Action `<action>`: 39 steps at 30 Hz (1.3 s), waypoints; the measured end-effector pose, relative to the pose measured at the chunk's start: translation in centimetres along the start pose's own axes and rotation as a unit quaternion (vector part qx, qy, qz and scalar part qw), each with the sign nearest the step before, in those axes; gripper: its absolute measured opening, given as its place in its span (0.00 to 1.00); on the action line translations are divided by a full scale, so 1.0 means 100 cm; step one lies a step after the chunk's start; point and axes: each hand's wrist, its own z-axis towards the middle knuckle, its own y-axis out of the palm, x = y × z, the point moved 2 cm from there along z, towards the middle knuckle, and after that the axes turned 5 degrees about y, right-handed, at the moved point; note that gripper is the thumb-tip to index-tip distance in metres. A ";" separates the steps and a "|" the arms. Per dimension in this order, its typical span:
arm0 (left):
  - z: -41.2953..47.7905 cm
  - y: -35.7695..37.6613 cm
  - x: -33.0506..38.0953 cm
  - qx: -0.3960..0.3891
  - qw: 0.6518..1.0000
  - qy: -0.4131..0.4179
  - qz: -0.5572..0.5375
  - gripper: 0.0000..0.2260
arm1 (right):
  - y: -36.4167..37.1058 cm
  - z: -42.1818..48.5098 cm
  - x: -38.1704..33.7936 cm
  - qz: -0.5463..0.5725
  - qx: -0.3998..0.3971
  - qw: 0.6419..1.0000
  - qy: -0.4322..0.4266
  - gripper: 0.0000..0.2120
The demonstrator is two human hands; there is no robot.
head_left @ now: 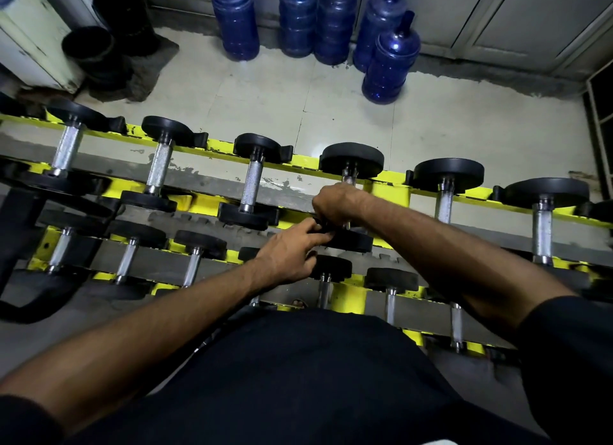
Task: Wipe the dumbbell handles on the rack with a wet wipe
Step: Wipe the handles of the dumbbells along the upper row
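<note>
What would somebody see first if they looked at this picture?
Probably the two hands in the middle: the right hand grips the handle of a dumbbell on the top row, and the left hand holds its near end. Next, the bright yellow rack running across the picture, and the big blue water jugs by the back wall.

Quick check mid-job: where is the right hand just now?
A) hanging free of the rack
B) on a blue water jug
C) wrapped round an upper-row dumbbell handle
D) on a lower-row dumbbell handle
C: the right hand is curled round an upper-row dumbbell handle, its chrome showing just above the knuckles, while the left hand grips the near head at that handle's end.
</note>
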 end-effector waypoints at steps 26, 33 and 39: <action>0.003 -0.002 -0.001 0.012 1.000 -0.012 -0.012 0.23 | 0.107 -0.021 0.047 0.786 -0.035 0.561 0.256 0.15; 0.003 -0.001 -0.001 0.015 1.000 -0.013 -0.008 0.22 | 0.102 -0.030 0.050 0.787 0.078 0.540 0.287 0.06; 0.002 0.000 -0.003 0.017 1.000 -0.011 -0.011 0.23 | 0.077 -0.046 0.045 0.464 0.191 0.860 0.086 0.06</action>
